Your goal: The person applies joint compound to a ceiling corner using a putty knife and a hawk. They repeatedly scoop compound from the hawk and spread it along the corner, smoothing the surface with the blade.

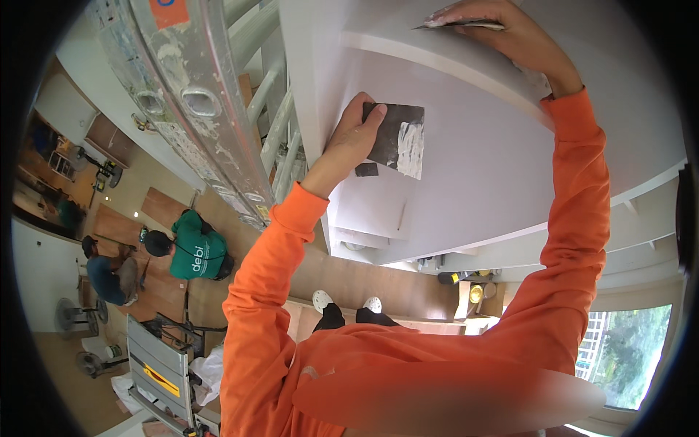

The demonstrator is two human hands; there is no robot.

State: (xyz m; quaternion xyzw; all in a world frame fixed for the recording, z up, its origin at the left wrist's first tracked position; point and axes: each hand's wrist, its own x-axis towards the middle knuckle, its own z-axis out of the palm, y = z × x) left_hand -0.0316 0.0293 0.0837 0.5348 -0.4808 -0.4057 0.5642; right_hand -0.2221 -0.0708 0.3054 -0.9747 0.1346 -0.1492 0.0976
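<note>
My left hand [352, 135] grips the edge of a dark, flat putty plate [386, 135], thumb on top. White paste [411, 148] covers its right part. Raised at the top right, my right hand [489, 23] is closed on a thin, paste-smeared scraper [477, 25], seen nearly edge-on. The scraper is close to the white panel [408, 18] above the curved edge of a white cabinet; I cannot tell whether it touches. My left hand is in front of the cabinet's pale inner surface [466, 153]. A small dark piece [367, 170] shows just below the plate.
A paint-spattered metal ladder [196, 102] stands close on the left. Far below, two people [196, 247] [109, 273] crouch by wooden boards [156, 295]. Fans [69, 317] and a folding metal platform [156, 364] are at the lower left. A window [626, 353] is at the right.
</note>
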